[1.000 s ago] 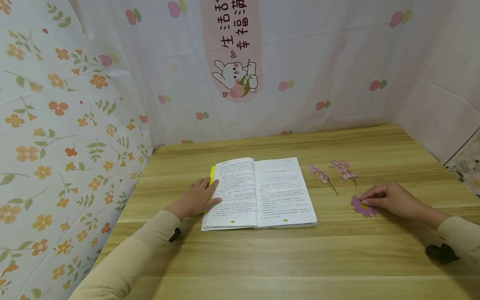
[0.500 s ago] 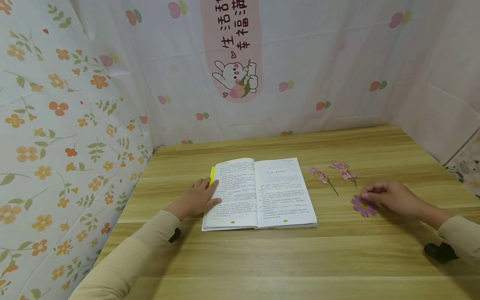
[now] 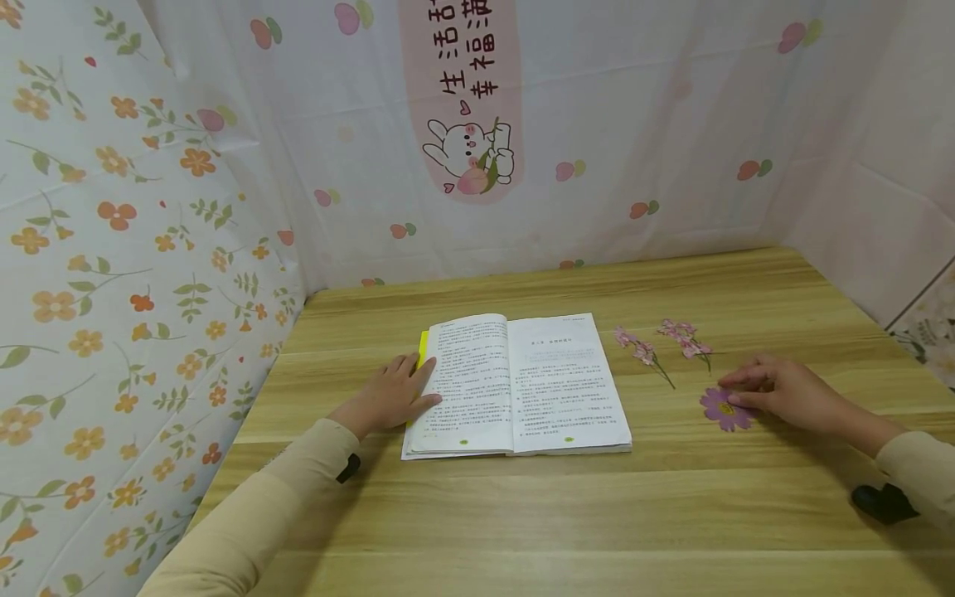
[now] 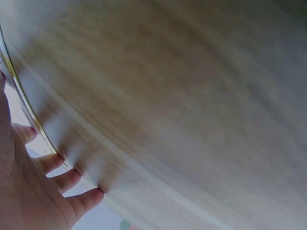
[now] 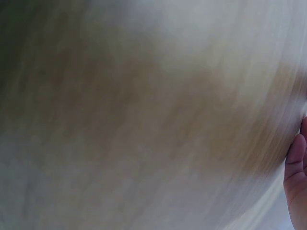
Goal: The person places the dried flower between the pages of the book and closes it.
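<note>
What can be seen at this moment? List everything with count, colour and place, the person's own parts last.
open book: 1, white pages with dark print, mid-table
yellow strip: 1, yellow, at the book's left edge
purple flower: 1, purple with yellow centre, right of the book
pink flower sprigs: 2, pink with dark stems, between book and right hand
table: 1, brown wood grain, under book and flowers
back cloth: 1, white with pink rabbit panel, behind table
left cloth: 1, white with orange flowers, left side
black pieces: 2, black, one by each cuff
sleeves: 2, cream, both arms
left hand: 1, bare, on the book's left edge
right hand: 1, bare, at the purple flower; grip unclear
</note>
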Demonstrator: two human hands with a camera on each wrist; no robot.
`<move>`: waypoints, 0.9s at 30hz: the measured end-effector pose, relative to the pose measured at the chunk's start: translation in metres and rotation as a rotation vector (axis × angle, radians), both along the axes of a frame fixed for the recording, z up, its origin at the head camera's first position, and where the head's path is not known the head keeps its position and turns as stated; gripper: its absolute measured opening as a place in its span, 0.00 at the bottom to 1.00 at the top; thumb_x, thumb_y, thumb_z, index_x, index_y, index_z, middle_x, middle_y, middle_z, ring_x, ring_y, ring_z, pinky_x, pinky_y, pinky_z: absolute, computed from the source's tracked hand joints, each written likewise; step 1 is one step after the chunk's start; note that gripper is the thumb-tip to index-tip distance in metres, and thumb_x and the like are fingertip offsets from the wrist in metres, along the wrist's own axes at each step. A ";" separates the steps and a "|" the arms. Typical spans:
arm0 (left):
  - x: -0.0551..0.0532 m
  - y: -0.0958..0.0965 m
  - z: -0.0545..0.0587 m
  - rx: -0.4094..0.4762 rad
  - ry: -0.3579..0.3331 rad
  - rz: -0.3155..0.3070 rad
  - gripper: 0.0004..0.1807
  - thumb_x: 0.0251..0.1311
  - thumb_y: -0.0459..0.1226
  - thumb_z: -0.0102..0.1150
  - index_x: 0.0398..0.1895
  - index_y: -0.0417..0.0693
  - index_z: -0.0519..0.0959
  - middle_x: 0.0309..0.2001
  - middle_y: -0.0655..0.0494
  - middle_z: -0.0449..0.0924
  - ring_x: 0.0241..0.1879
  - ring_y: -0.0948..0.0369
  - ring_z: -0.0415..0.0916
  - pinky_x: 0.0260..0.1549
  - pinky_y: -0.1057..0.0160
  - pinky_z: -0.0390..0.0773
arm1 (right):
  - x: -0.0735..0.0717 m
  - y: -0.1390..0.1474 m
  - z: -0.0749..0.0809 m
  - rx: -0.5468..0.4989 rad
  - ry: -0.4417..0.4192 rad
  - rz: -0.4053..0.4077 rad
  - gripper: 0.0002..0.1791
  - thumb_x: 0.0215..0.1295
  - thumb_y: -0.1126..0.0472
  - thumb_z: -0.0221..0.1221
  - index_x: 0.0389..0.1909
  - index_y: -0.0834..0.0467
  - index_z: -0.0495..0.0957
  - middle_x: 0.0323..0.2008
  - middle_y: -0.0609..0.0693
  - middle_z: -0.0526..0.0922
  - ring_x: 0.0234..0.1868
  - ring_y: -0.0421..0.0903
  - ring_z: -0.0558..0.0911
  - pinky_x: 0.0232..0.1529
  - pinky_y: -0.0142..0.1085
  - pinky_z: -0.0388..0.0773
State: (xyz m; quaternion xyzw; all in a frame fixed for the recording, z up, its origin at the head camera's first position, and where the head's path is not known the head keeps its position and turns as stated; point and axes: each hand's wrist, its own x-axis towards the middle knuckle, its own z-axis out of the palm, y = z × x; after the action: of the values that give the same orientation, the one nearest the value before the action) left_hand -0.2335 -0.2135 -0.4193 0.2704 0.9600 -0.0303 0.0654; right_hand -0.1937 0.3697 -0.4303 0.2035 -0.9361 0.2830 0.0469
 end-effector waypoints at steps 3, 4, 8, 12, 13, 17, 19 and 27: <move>0.000 0.000 -0.001 -0.002 -0.004 0.005 0.41 0.71 0.60 0.40 0.76 0.42 0.53 0.70 0.33 0.54 0.69 0.40 0.53 0.60 0.39 0.62 | 0.000 -0.001 -0.001 0.019 0.014 -0.006 0.10 0.53 0.67 0.70 0.38 0.59 0.88 0.36 0.45 0.78 0.34 0.33 0.73 0.29 0.30 0.70; 0.000 0.001 -0.001 -0.004 -0.007 0.007 0.41 0.71 0.60 0.39 0.76 0.43 0.52 0.70 0.33 0.53 0.69 0.40 0.53 0.60 0.39 0.62 | 0.000 -0.001 -0.001 0.021 0.019 -0.007 0.09 0.53 0.67 0.71 0.37 0.58 0.88 0.36 0.45 0.78 0.34 0.33 0.73 0.29 0.30 0.70; -0.001 0.000 -0.002 0.002 -0.001 0.006 0.41 0.71 0.60 0.40 0.76 0.42 0.53 0.70 0.33 0.54 0.69 0.40 0.53 0.60 0.39 0.62 | 0.001 -0.001 -0.002 0.011 0.056 -0.011 0.08 0.51 0.68 0.71 0.33 0.55 0.89 0.34 0.44 0.78 0.34 0.32 0.73 0.29 0.28 0.69; -0.001 0.001 -0.002 0.003 -0.003 0.004 0.41 0.71 0.60 0.40 0.76 0.42 0.53 0.70 0.33 0.54 0.69 0.40 0.53 0.60 0.39 0.62 | 0.003 -0.002 -0.003 -0.008 0.082 -0.010 0.09 0.52 0.70 0.71 0.30 0.52 0.89 0.34 0.44 0.79 0.34 0.31 0.73 0.30 0.27 0.70; -0.001 0.001 -0.002 0.003 -0.002 0.003 0.41 0.71 0.60 0.40 0.76 0.42 0.53 0.70 0.33 0.54 0.69 0.40 0.53 0.60 0.39 0.62 | 0.003 -0.002 -0.003 -0.011 0.078 -0.012 0.09 0.52 0.70 0.70 0.30 0.52 0.89 0.34 0.44 0.79 0.34 0.31 0.73 0.30 0.26 0.70; -0.001 0.000 -0.003 0.007 -0.004 0.000 0.41 0.71 0.60 0.40 0.76 0.42 0.53 0.70 0.33 0.53 0.69 0.39 0.53 0.59 0.39 0.62 | 0.004 -0.004 0.002 -0.052 -0.026 -0.036 0.06 0.60 0.68 0.66 0.34 0.54 0.87 0.36 0.47 0.82 0.34 0.31 0.75 0.30 0.28 0.73; -0.001 0.000 -0.003 0.010 -0.002 0.000 0.41 0.71 0.60 0.40 0.76 0.42 0.53 0.70 0.33 0.54 0.69 0.39 0.53 0.59 0.39 0.62 | 0.004 -0.004 0.006 -0.089 -0.120 -0.056 0.04 0.65 0.65 0.62 0.38 0.58 0.85 0.37 0.50 0.83 0.33 0.33 0.76 0.29 0.31 0.74; -0.001 0.000 -0.003 0.002 -0.003 0.001 0.41 0.71 0.60 0.39 0.76 0.42 0.53 0.70 0.33 0.54 0.69 0.40 0.53 0.59 0.39 0.62 | -0.003 -0.011 0.020 -0.344 -0.432 -0.113 0.19 0.71 0.56 0.57 0.50 0.69 0.76 0.39 0.43 0.85 0.37 0.37 0.81 0.36 0.35 0.80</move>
State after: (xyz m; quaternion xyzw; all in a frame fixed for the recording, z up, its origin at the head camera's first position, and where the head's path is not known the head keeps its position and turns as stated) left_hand -0.2348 -0.2135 -0.4220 0.2701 0.9601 -0.0287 0.0665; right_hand -0.1972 0.3589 -0.4107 0.0750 -0.8725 0.4715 -0.1040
